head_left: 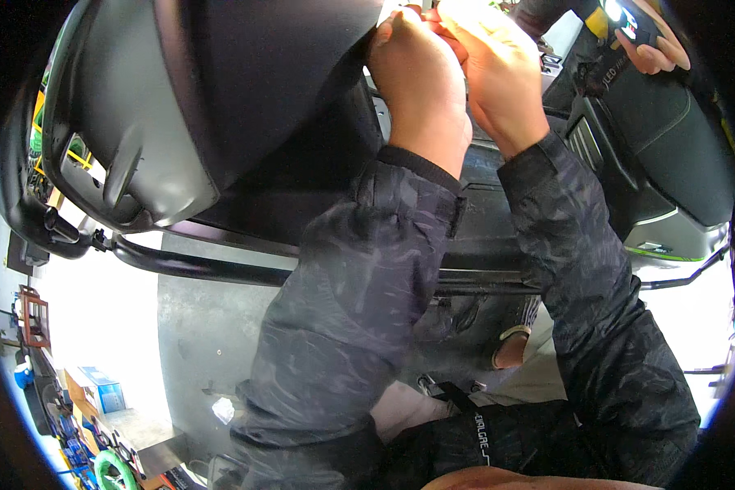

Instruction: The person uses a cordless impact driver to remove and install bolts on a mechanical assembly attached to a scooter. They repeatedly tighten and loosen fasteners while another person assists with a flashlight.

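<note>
Both hands are raised close together at the top of the view, over the inside of a black vehicle. My left hand (420, 77) is closed, its back toward me, beside the large black body panel (261, 73). Pressed up against it, my right hand (498, 69) has its fingers bent in toward the left fingertips. Bright light washes out the right fingers. Whatever the fingers pinch is hidden behind the hands and the upper edge. Dark patterned jacket sleeves (359, 278) cover both forearms.
Another person's hand (657, 49) holds a small lit device (629, 23) at upper right. Below it stands a black seat (670, 147) with green trim underneath. A black tubular bar (196, 265) runs across in front of me. Shelving with a blue box (102, 390) stands lower left.
</note>
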Available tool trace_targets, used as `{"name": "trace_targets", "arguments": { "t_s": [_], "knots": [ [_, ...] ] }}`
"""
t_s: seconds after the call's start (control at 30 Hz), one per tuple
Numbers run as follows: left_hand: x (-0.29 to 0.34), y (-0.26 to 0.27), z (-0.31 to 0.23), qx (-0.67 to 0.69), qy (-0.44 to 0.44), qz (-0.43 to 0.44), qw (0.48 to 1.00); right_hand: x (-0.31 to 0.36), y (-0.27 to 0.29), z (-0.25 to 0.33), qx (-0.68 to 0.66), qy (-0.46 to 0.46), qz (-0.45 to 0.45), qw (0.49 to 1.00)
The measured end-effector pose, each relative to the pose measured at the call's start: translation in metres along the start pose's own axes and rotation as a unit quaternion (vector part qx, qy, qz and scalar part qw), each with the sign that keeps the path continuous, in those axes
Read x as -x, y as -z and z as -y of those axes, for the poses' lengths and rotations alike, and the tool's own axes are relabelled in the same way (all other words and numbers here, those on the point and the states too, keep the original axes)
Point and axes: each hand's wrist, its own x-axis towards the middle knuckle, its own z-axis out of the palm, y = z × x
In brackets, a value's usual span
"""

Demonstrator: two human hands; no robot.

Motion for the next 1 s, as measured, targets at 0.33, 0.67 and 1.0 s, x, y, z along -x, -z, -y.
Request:
{"name": "trace_targets", "arguments": {
  "t_s": [0.33, 0.67, 1.0],
  "knots": [
    [-0.007, 0.005, 0.004, -0.027, -0.064, 0.057, 0.996, -0.008, -0.008, -0.004, -0.03, -0.025, -0.001, 0.999],
    [-0.01, 0.002, 0.01, 0.009, -0.102, 0.016, 0.995, -0.014, -0.007, -0.005, -0.061, -0.1, 0.027, 0.993],
    [-0.003, 0.005, 0.003, -0.002, -0.08, 0.019, 0.997, -0.016, 0.0, -0.001, -0.198, -0.177, 0.066, 0.962]
  ]
}}
